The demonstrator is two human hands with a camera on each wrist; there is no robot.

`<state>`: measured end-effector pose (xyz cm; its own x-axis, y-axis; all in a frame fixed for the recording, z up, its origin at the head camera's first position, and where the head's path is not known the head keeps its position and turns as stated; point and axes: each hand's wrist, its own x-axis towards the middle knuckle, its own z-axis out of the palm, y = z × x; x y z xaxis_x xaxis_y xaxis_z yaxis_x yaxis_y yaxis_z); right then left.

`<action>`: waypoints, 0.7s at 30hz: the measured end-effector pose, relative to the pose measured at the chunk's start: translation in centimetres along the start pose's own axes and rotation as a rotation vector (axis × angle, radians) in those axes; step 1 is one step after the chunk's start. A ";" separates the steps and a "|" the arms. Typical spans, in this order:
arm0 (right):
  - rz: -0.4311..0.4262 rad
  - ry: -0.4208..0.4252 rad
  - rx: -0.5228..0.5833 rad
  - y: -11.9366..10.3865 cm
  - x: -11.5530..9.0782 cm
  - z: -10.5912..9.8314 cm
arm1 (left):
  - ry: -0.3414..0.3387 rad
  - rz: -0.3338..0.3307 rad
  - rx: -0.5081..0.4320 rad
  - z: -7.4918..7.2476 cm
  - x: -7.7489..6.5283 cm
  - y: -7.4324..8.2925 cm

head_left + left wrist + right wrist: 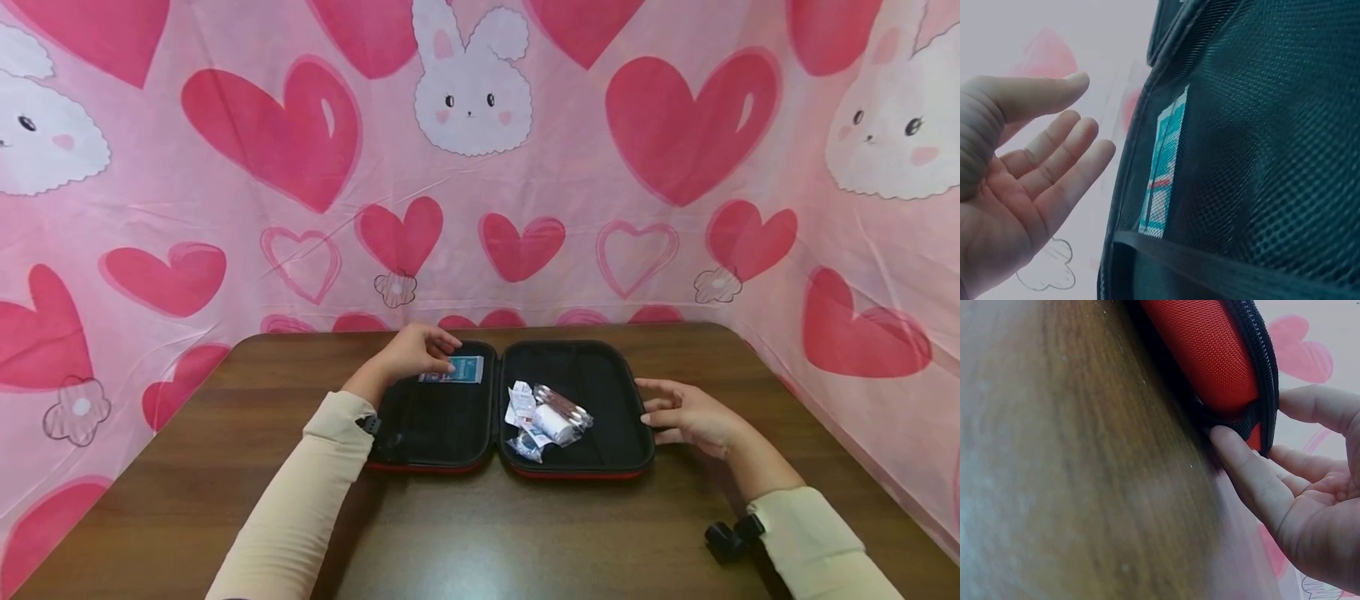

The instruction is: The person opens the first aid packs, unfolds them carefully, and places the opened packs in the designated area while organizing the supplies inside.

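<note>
A black-lined zip case point(442, 433) with a red outer shell lies open flat on the table. My left hand point(412, 352) hovers over the back of its left half, fingers loosely extended and holding nothing. Just below that hand, a teal and white packet point(468, 369) lies behind black mesh point(1260, 137), as the left wrist view shows. My right hand point(693, 418) holds the right half's outer edge, its thumb by a black strap point(1238, 422) and its fingertips at the zipper rim. In that half rest a white roll point(553, 424), bagged cotton swabs point(562, 405) and small white packets point(521, 402).
The brown wooden table point(480, 533) runs to a pink cloth backdrop point(570, 175) with hearts and rabbits at the back and sides. A clear plastic-wrapped item point(527, 446) lies at the front of the right half, near the hinge.
</note>
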<state>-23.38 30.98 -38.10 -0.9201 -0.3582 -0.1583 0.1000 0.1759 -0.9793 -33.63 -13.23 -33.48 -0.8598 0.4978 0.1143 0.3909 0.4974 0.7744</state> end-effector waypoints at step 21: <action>0.012 0.009 -0.017 -0.1 0.0 0.0 | -0.197 0.161 0.078 3.1 1.3 2.4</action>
<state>-23.40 31.00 -37.97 -0.9223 -0.3477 -0.1688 0.1046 0.1957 -0.9751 -32.78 -9.15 -33.37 -0.7067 0.7001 0.1026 0.5482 0.4500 0.7050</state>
